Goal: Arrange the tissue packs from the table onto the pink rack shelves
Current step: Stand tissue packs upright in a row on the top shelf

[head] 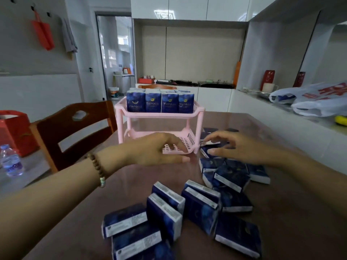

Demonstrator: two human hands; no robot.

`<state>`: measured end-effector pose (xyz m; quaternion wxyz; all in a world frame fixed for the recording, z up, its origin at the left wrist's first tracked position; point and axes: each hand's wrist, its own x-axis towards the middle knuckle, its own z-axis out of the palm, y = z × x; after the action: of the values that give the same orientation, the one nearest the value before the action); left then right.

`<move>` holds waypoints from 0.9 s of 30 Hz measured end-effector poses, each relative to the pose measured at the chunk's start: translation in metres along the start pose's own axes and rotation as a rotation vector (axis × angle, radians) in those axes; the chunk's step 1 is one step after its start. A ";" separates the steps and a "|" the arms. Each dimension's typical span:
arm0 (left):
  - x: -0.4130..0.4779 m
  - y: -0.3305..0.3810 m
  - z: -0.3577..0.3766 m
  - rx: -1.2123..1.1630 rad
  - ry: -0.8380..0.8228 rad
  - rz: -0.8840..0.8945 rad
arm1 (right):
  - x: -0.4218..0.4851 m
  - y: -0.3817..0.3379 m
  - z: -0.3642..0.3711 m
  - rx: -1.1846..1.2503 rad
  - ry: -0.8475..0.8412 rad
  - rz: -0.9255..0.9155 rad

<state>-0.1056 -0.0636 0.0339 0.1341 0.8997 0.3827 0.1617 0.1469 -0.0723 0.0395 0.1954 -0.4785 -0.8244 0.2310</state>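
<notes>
A pink two-shelf rack stands at the far middle of the brown table. Its upper shelf holds a row of upright dark blue tissue packs; its lower shelf shows bare. Several more blue tissue packs lie scattered on the table in front of and right of the rack. My left hand, a bead bracelet on its wrist, hovers with relaxed fingers at the lower shelf's front edge, holding nothing. My right hand reaches with spread fingers over the packs just right of the rack; no grip shows.
A wooden chair stands at the table's left. A water bottle and a red bag are further left. A white counter on the right carries plastic bags and a yellow object.
</notes>
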 end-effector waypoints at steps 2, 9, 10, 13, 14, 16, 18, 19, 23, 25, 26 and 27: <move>-0.005 0.012 0.012 -0.105 -0.034 0.037 | -0.014 0.001 0.009 0.039 -0.019 -0.012; -0.017 0.028 0.037 -0.201 -0.138 0.079 | -0.049 -0.004 0.043 0.043 -0.119 0.023; -0.018 0.029 0.039 -0.218 -0.158 0.082 | -0.052 -0.006 0.047 0.046 -0.118 0.028; -0.018 0.029 0.045 -0.213 -0.216 0.059 | -0.059 -0.009 0.059 0.051 -0.131 0.041; -0.017 0.029 0.047 -0.208 -0.230 0.047 | -0.061 -0.011 0.062 0.035 -0.146 0.049; -0.015 0.028 0.049 -0.209 -0.246 0.030 | -0.064 -0.011 0.070 -0.046 -0.160 0.066; -0.013 0.028 0.050 -0.191 -0.243 0.014 | -0.062 -0.008 0.077 -0.136 -0.119 0.046; -0.012 0.028 0.050 -0.169 -0.235 0.014 | -0.060 -0.006 0.080 -0.146 -0.087 0.036; -0.009 0.021 0.048 -0.182 -0.133 -0.018 | -0.052 -0.001 0.077 0.041 0.031 0.049; -0.010 0.017 0.040 -0.305 -0.069 -0.044 | -0.045 -0.005 0.068 0.203 0.139 0.048; -0.011 0.015 0.035 -0.387 -0.043 -0.059 | -0.041 -0.008 0.064 0.310 0.194 0.054; -0.012 0.016 0.029 -0.473 -0.016 -0.080 | -0.036 -0.011 0.059 0.404 0.243 0.062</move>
<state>-0.0918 -0.0860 0.0111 0.3507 0.8286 0.3682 0.2342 0.1236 -0.1200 -0.0065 0.3776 -0.4791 -0.7166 0.3381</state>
